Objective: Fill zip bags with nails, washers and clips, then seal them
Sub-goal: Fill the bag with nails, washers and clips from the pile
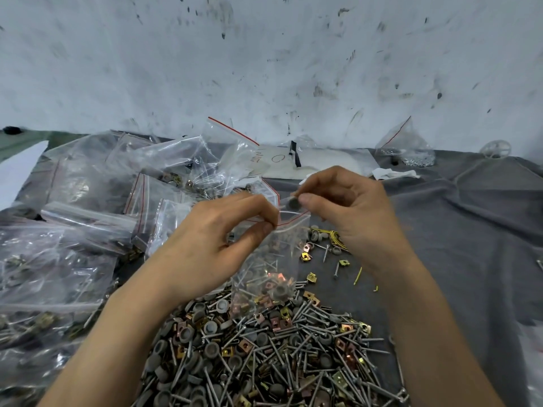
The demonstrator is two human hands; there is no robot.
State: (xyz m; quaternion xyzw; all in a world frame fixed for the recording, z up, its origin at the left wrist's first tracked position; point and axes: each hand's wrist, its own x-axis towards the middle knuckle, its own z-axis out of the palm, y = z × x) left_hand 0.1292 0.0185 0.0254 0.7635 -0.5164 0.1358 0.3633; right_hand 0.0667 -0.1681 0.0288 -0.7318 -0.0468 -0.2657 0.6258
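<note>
A small clear zip bag (pixel 273 259) with a red line along its mouth hangs upright over the grey cloth. It holds nails, brass clips and a grey washer at its bottom. My left hand (pixel 226 236) pinches the near left edge of the bag's mouth between thumb and fingers. My right hand (pixel 346 207) pinches a dark grey washer (pixel 293 203) just above the open mouth. Below both hands lies a large heap of nails, grey washers and brass clips (pixel 264 353).
Several filled zip bags (pixel 73 230) are stacked on the left. A few loose clips and nails (pixel 326 259) and yellow ties lie right of the bag. At the back stand white sheets (pixel 323 163) and another zip bag (pixel 408 148) against the scuffed wall.
</note>
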